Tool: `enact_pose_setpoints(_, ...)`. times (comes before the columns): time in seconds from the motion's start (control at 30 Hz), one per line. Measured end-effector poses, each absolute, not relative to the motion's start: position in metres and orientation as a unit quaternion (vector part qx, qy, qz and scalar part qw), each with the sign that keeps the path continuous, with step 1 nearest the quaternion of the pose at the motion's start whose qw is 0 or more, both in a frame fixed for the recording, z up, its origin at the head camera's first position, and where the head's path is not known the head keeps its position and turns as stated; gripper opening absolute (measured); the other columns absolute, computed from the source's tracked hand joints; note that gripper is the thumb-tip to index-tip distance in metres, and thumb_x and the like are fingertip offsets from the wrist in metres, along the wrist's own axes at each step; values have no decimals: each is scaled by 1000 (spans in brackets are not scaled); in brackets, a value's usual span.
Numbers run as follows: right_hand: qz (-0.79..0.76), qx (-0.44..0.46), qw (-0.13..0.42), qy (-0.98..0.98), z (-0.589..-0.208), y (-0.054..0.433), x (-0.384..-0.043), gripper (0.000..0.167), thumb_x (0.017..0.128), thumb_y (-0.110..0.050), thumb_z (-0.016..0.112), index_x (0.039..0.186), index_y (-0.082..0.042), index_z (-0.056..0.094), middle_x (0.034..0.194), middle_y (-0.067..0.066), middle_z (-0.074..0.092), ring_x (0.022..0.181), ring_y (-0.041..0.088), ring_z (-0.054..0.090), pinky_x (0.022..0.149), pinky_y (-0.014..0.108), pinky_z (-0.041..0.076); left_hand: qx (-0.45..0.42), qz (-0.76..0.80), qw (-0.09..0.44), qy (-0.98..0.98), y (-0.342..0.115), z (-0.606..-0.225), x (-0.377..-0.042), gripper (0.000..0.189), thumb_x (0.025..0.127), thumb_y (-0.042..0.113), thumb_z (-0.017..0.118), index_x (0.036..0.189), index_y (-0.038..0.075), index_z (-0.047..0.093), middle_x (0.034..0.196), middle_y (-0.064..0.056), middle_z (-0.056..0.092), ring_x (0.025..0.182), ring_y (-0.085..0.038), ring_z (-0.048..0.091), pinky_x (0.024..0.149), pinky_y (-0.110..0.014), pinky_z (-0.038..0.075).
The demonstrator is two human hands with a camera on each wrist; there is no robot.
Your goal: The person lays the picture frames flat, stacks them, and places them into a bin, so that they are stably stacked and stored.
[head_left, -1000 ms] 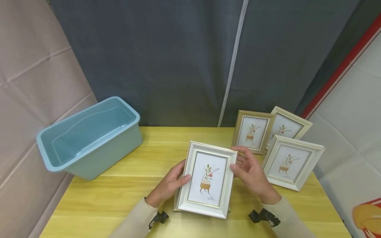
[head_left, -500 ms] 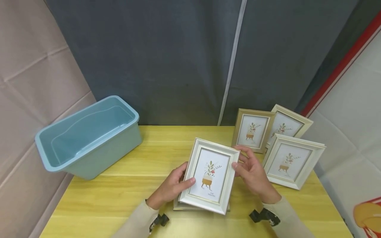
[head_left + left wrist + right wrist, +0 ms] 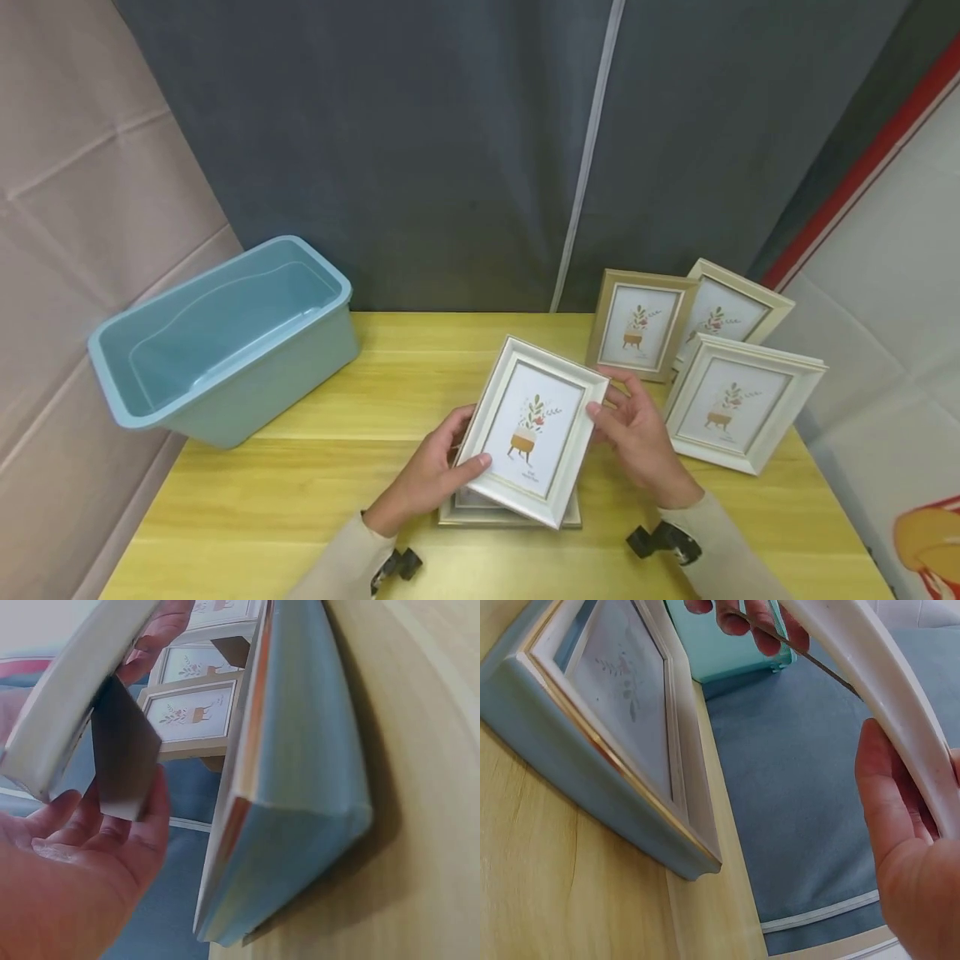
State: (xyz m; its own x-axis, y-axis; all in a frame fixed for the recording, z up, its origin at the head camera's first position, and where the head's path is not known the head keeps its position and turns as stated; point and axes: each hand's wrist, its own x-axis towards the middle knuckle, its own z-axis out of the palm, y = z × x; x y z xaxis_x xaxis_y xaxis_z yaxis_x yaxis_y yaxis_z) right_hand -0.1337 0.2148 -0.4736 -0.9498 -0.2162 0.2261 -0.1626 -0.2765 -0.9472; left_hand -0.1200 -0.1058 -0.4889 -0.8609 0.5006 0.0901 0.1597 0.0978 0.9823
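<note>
A white picture frame [image 3: 534, 429] with a plant print is held tilted above the table by both hands. My left hand [image 3: 431, 471] grips its lower left edge, thumb on the front. At the upper right edge, my right hand [image 3: 639, 442] pinches it with the thumb in front and fingers behind. Seen from the left wrist, its dark easel leg [image 3: 124, 754] sticks out from the back against the left fingers. Below it another picture frame [image 3: 626, 769], with a bluish-grey side and a gold inner line, lies face up on the table, mostly covered in the head view.
On the right stand a brown frame [image 3: 641, 325], a cream frame [image 3: 738, 304] partly behind it, and white frames [image 3: 742, 408] close together in front. A blue plastic bin [image 3: 262, 358] sits at the left of the wooden table [image 3: 300, 500]. A dark curtain [image 3: 375, 150] hangs behind.
The held white frame has risen slightly and turned clockwise, its top shifting right. More of the frame lying below now shows. Both hands have kept their hold.
</note>
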Motion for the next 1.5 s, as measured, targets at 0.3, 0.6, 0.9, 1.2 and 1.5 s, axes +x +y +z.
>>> enact_pose_setpoints(0.3,-812,-151,-9,563,-478,219,-138,48,103,14,52,146,5,33,133,7,69,101,20,78,75,39,67,199,660,117,715,-106,-492,-119,70,102,10,67,163,12,32,152,-19,53,122,-35,66,91,-34,65)
enact_pose_setpoints(0.6,-824,-125,-21,552,-485,220,-134,45,101,16,54,140,-4,41,128,10,68,96,23,79,72,42,67,153,733,76,658,-98,-497,-115,69,99,0,68,159,7,35,156,-24,44,133,-32,60,102,-29,59)
enact_pose_setpoints(0.9,-826,-69,-52,557,-489,213,-127,44,98,17,58,134,-1,39,124,9,70,93,23,79,72,37,67,76,768,43,634,-83,-502,-105,88,94,-3,73,165,16,24,151,-20,41,122,-20,62,95,-24,61)
enact_pose_setpoints(1.2,-845,-56,-78,527,-496,203,-121,47,94,25,56,128,-4,42,117,9,70,85,22,79,69,34,66,44,777,39,627,-81,-502,-103,105,92,-9,72,170,19,9,156,-18,34,119,-19,64,89,-30,64)
enact_pose_setpoints(1.5,-832,-79,-101,540,-490,199,-119,49,89,27,57,128,0,44,117,8,68,83,18,76,61,33,65,40,783,51,618,-89,-497,-105,103,93,-13,65,171,21,9,158,-20,33,121,-18,67,92,-37,64)
